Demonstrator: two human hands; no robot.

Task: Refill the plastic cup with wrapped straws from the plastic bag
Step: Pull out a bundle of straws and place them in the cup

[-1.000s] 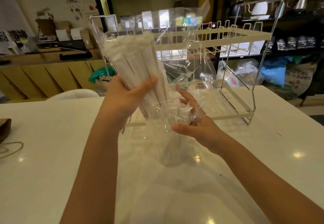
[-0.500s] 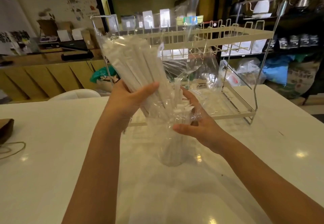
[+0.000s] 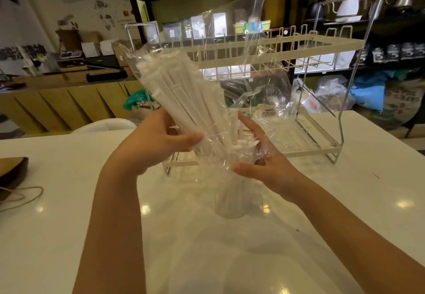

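A clear plastic bag (image 3: 239, 26) holds a bundle of white wrapped straws (image 3: 184, 91) that leans up and to the left. My left hand (image 3: 158, 139) grips the bundle through the bag, thumb in front. Below stands a clear plastic cup (image 3: 230, 199) on the white table, with the lower ends of the straws and the bag's mouth at its rim. My right hand (image 3: 264, 164) holds the cup's rim and the loose bag film on the right side, fingers spread along it.
A cream wire rack (image 3: 299, 49) with two tiers stands right behind the cup. A brown paper bag with a cord (image 3: 13, 174) lies at the table's left edge. Dark shelves and a wooden counter are beyond the table.
The straw bundle has tilted further left and sunk lower toward the cup. The bag's free top has swung up to the right. Both hands keep their hold.
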